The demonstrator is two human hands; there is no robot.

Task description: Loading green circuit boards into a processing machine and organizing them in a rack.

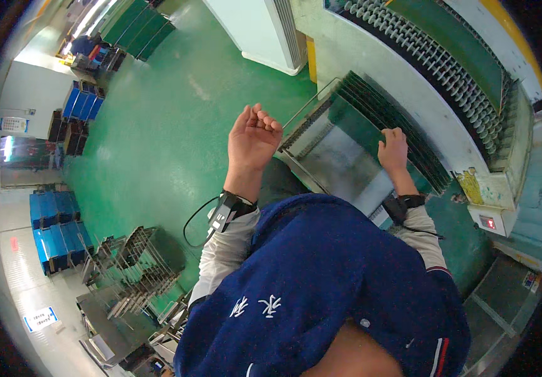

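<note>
My left hand (255,139) is raised with its palm turned up and its fingers loosely bent; nothing lies in it. It is beside the near left corner of a metal rack (312,108). My right hand (394,151) is over the rack with slightly bent fingers, and I see nothing held in it. Several thin dark green panels (371,94) stand in a row along the rack's far side. Nearer to me, a large glossy sheet (346,166) reflects light. Whether my right fingertips touch a panel cannot be made out.
Past the rack runs a machine with a roller conveyor (428,69), a green board (456,38) at its top. A control box (489,221) is at the right. To the left are blue bins (57,226) and metal racks (139,270) on the green floor (151,132).
</note>
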